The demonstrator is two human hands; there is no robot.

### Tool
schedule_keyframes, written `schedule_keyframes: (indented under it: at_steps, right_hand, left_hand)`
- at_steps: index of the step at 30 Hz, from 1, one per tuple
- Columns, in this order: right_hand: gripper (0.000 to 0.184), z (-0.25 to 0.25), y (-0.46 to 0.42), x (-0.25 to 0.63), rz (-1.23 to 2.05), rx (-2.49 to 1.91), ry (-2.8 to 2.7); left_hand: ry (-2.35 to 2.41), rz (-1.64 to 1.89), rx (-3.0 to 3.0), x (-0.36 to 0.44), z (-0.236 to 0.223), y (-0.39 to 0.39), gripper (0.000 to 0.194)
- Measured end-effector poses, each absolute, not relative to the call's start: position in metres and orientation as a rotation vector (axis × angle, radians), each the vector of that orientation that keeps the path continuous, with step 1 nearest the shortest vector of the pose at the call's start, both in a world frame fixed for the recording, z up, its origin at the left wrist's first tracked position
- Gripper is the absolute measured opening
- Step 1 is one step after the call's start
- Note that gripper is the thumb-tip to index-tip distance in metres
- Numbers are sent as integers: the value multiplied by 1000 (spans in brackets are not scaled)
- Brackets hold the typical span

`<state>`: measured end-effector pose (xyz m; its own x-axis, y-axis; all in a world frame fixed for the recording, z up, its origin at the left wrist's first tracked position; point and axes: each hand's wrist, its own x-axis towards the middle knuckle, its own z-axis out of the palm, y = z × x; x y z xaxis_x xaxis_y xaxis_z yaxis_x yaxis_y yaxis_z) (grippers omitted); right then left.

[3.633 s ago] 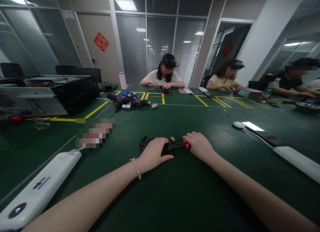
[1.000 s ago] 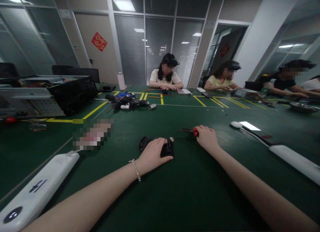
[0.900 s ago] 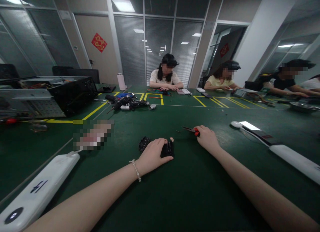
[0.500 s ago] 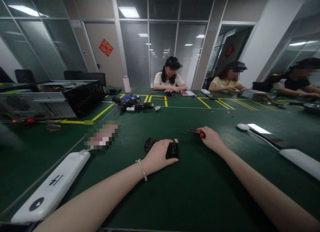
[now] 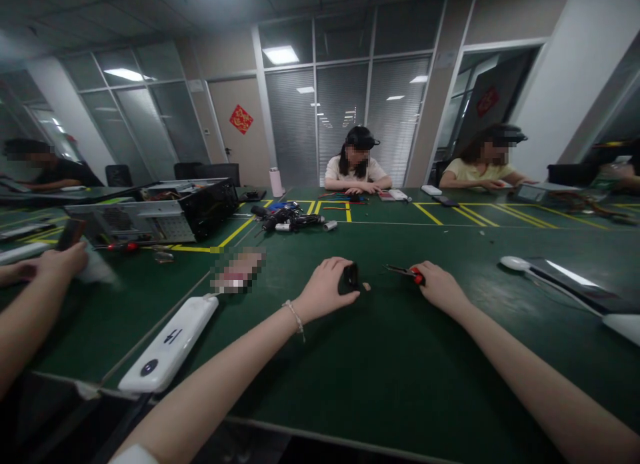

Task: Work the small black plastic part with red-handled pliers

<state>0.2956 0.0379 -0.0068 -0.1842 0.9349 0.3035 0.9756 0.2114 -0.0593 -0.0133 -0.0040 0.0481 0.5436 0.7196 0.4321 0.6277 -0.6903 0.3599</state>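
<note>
My left hand (image 5: pixel 325 283) is wrapped round a small black block-shaped object (image 5: pixel 351 277), with the thumb along its near side. The block's kind is unclear, and my fingers cover much of it. To the right, my right hand (image 5: pixel 440 284) grips red-handled pliers (image 5: pixel 416 275), their dark, narrow jaws pointing left towards the block. A tan scrap (image 5: pixel 367 287) lies on the table between the hands, just right of the block. The pliers are apart from the block.
On the green table (image 5: pixel 390 371), a white power bank (image 5: pixel 170 344) lies left and a phone (image 5: pixel 570 281) right. An open computer case (image 5: pixel 165 214) stands at back left, beside tangled cables (image 5: pixel 287 217). Another person's hands (image 5: pixel 55 264) are at far left; others sit opposite.
The view has swung left, bringing another person's hands into sight. My left hand has turned the black block, and the black bundle beside it no longer shows. The pliers stay in my right hand.
</note>
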Motion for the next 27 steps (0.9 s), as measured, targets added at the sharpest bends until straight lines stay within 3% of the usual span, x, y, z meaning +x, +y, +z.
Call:
schedule_keyframes:
  at_steps: [6,12,27]
  right_hand:
    - [33,-3,33,292,-206,-1801,-2192]
    - [32,-2,35,291,-142,-1858,-2164]
    - [33,-6,37,294,-122,-1801,-2156]
  left_hand:
    - [1480,700,2425,-55,62,57,56]
    - [1673,561,2216,-92,34,107,58]
    - [1686,378,2167,-101,17,109,81]
